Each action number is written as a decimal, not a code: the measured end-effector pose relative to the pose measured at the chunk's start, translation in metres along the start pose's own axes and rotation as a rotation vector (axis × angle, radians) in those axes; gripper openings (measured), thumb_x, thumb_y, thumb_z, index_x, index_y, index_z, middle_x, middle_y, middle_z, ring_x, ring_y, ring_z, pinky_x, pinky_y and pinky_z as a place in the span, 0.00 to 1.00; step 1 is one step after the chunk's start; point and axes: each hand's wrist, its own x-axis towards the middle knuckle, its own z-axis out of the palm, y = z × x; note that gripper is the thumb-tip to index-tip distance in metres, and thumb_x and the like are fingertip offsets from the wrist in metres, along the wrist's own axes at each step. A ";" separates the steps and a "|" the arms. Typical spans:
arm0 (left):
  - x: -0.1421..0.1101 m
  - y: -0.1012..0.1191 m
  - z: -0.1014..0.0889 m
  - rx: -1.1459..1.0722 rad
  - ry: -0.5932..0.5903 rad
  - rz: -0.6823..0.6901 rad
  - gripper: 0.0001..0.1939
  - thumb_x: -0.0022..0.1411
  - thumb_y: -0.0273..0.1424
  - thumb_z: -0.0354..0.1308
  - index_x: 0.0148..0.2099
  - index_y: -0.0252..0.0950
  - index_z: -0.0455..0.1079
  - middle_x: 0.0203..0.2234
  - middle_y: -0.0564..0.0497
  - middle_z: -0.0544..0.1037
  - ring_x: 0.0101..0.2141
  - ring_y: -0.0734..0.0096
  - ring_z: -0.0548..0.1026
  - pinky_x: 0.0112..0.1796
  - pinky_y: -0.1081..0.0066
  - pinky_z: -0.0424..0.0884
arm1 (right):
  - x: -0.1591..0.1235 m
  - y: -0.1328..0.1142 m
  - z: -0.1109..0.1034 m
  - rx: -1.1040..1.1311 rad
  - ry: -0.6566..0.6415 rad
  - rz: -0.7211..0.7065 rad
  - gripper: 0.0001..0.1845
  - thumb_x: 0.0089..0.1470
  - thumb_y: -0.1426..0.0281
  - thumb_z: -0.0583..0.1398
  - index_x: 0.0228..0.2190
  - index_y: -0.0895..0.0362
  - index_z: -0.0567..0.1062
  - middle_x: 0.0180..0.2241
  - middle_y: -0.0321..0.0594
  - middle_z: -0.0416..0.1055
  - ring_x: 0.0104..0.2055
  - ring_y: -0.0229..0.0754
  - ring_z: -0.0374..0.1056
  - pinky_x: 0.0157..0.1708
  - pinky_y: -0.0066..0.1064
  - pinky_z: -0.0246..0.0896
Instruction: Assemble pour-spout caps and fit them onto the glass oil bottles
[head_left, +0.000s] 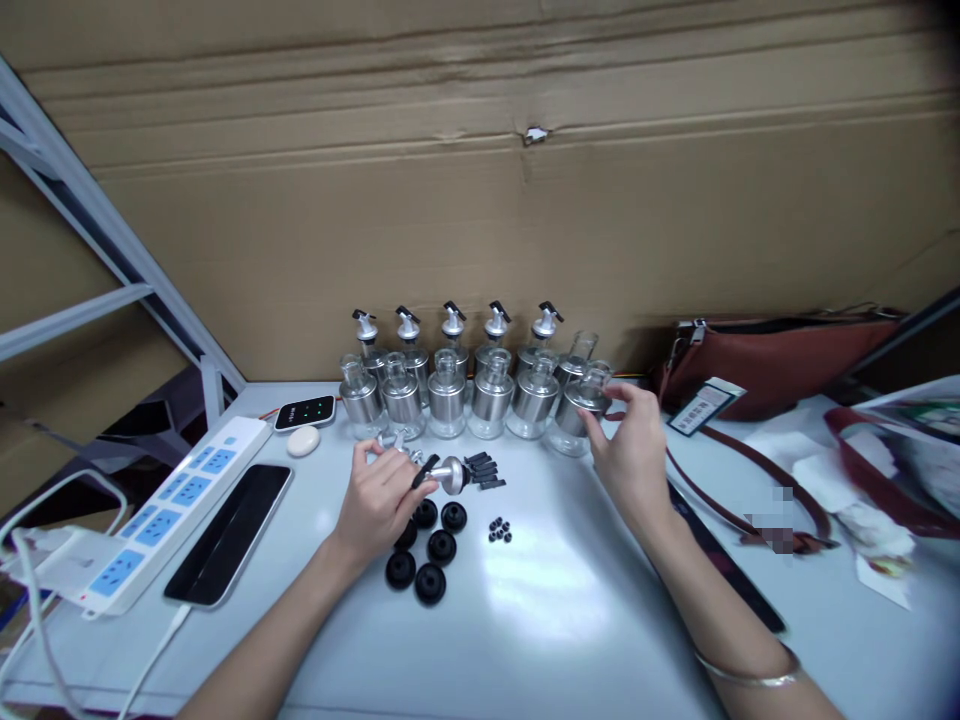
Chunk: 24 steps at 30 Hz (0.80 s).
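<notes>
My left hand (379, 495) is closed round a silver pourer spout (448, 473) with a black flip cap, held just above the white table (570, 600). My right hand (634, 440) grips a small glass bottle with a silver sleeve (586, 397) at the right end of the bottle rows. Several like bottles (448, 400) stand in two rows against the cardboard; the back ones carry pourer spouts (454, 322). Black round stoppers (431, 550) lie below my left hand. Small black tubes (484, 470) and tiny black rings (500, 531) lie beside the spout.
A white power strip with blue sockets (161, 515) and a black phone (229, 530) lie at the left, with a small black device (304, 411) and a white oval object (303, 440). A brown bag (780, 365) with a strap sits at the right, papers beyond it.
</notes>
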 end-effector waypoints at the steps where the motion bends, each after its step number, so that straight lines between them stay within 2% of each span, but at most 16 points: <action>1: 0.000 0.000 0.000 0.001 -0.006 -0.002 0.17 0.69 0.32 0.46 0.26 0.34 0.58 0.19 0.56 0.64 0.22 0.74 0.61 0.36 0.67 0.54 | 0.000 0.001 0.000 -0.017 -0.008 -0.005 0.15 0.53 0.67 0.55 0.43 0.59 0.66 0.37 0.47 0.63 0.36 0.47 0.62 0.38 0.43 0.63; 5: 0.001 0.001 0.001 0.005 -0.031 -0.009 0.17 0.69 0.31 0.45 0.26 0.34 0.58 0.19 0.56 0.64 0.23 0.74 0.60 0.36 0.68 0.54 | -0.001 0.003 -0.001 -0.144 -0.078 -0.084 0.10 0.52 0.69 0.54 0.38 0.58 0.68 0.41 0.51 0.66 0.47 0.54 0.61 0.47 0.47 0.59; 10: 0.002 0.001 0.002 0.045 -0.077 -0.019 0.18 0.70 0.32 0.44 0.26 0.34 0.58 0.18 0.57 0.63 0.23 0.74 0.61 0.37 0.67 0.54 | -0.004 0.007 0.000 -0.192 -0.139 -0.094 0.19 0.54 0.68 0.54 0.47 0.59 0.67 0.50 0.53 0.66 0.54 0.57 0.59 0.51 0.53 0.56; 15: 0.002 0.001 0.004 0.042 -0.208 -0.006 0.20 0.71 0.34 0.41 0.27 0.34 0.60 0.20 0.56 0.66 0.23 0.74 0.62 0.40 0.67 0.54 | -0.007 0.006 0.001 -0.212 -0.187 -0.093 0.23 0.56 0.67 0.53 0.53 0.60 0.64 0.55 0.56 0.60 0.58 0.60 0.53 0.51 0.58 0.54; 18: 0.002 0.003 0.004 0.007 -0.275 0.037 0.20 0.72 0.34 0.39 0.28 0.34 0.60 0.22 0.56 0.68 0.25 0.74 0.64 0.41 0.66 0.53 | -0.006 -0.014 -0.004 -0.163 -0.149 -0.168 0.18 0.57 0.67 0.54 0.48 0.59 0.69 0.54 0.56 0.60 0.57 0.61 0.53 0.50 0.57 0.56; 20: 0.003 0.006 0.005 -0.004 -0.294 0.060 0.20 0.72 0.34 0.39 0.28 0.34 0.61 0.22 0.56 0.68 0.25 0.74 0.64 0.41 0.66 0.53 | -0.009 -0.035 -0.008 -0.041 -0.141 -0.280 0.11 0.58 0.69 0.55 0.42 0.56 0.72 0.47 0.51 0.65 0.53 0.56 0.59 0.49 0.52 0.59; 22: 0.003 0.008 0.005 -0.006 -0.299 0.074 0.21 0.72 0.34 0.39 0.27 0.34 0.61 0.22 0.56 0.68 0.25 0.74 0.64 0.40 0.66 0.53 | -0.014 -0.057 -0.011 0.092 -0.214 -0.404 0.07 0.58 0.71 0.56 0.38 0.53 0.74 0.41 0.47 0.68 0.48 0.51 0.62 0.46 0.48 0.61; 24: 0.003 0.010 0.006 -0.007 -0.309 0.088 0.21 0.72 0.35 0.39 0.27 0.34 0.62 0.22 0.55 0.68 0.25 0.73 0.65 0.40 0.66 0.54 | -0.023 -0.075 -0.012 0.186 -0.325 -0.503 0.07 0.59 0.72 0.56 0.37 0.54 0.74 0.39 0.46 0.70 0.46 0.49 0.63 0.44 0.44 0.63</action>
